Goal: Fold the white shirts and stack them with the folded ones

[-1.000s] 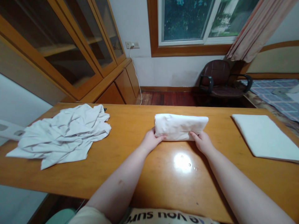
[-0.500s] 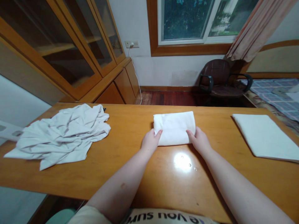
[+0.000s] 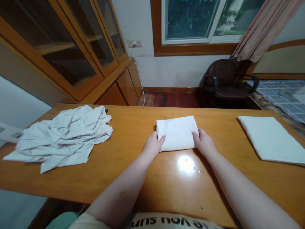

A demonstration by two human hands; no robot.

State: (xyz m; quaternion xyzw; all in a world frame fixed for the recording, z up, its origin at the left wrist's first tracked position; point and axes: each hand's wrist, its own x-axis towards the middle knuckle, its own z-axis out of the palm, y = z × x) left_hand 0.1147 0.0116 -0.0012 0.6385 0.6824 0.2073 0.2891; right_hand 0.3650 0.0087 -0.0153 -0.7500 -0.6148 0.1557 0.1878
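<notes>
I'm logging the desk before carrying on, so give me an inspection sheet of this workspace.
Surface: wooden table, glossy, light glare near the hands.
Job's things: folded white cloth, flat at mid-table.
Clutter: crumpled white pile at left; flat folded sheet at right.
Grippers: left hand and right hand grip the cloth's near corners, thumbs on top.
Cables: white cord hangs from a wall socket, off the table.
Surroundings: glass-door cabinet, window, curtain, dark armchair.

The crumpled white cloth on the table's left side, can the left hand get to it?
Probably yes. The left hand holds a corner of the folded cloth, and only bare table lies between it and the crumpled cloth. Nothing stands in the way, though the arm would have to stretch sideways.
</notes>
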